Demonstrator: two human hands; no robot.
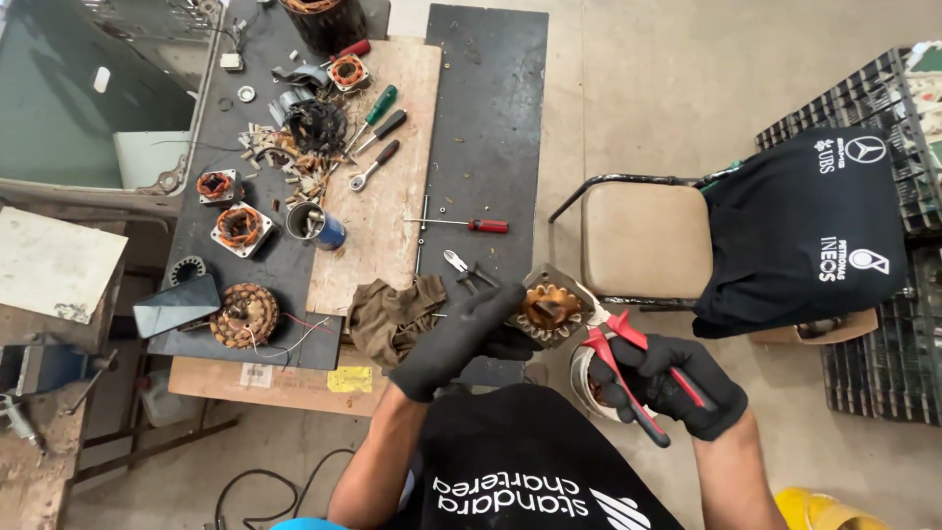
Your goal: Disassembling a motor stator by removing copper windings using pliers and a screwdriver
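Right hand (677, 388), black-gloved, grip clamped on red-handled cutters (628, 368); the tips meet the copper windings of a small motor stator (549, 309). Left hand (466, 339), also gloved, grip wrapped on the stator's left side, holding it in the air just off the near edge of the surface (481, 128). Risks, as judged: the cutters may slip off the winding toward the left fingers; the unsupported stator may twist or drop. A brown rag (392, 314) lies just left, a red screwdriver (471, 225) farther off.
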